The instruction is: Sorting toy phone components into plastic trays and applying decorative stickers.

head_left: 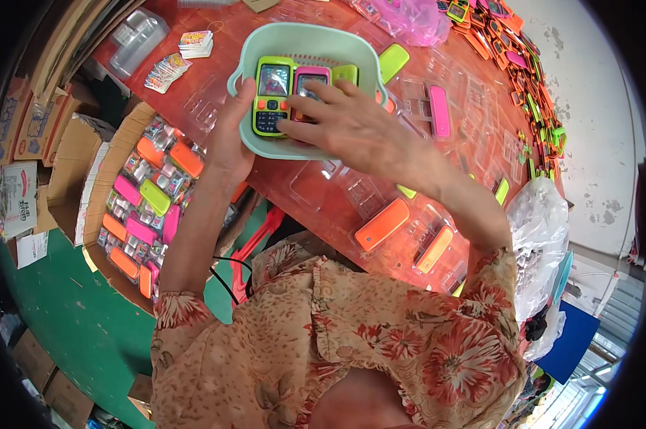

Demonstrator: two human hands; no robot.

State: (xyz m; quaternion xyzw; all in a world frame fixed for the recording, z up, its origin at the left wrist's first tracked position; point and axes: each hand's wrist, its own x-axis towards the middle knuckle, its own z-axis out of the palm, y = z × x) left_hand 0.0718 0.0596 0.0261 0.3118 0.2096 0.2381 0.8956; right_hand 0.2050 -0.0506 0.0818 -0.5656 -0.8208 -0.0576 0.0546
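A pale green plastic basket (262, 41) stands at the far side of the red table, with toy mobile phones in it. One is a lime green toy phone (273, 86) with a screen and dark keys; beside it is a pink toy phone (307, 79), partly covered. Another lime green piece (346, 72) shows farther right. My left hand (230, 132) grips the basket's left side, its thumb by the rim and its other fingers mostly hidden. Spread over the pink phone, my right hand (351, 129) has its fingers stretched out, their tips touching the phones.
An open carton (97, 193) at the left holds several packed orange, pink and green toys. Card stacks (195, 44) lie on the table (280, 186). Around the basket are clear plastic shells, an orange case (382, 224) and a pink case (439, 111). Colourful parts (501, 64) pile up far right.
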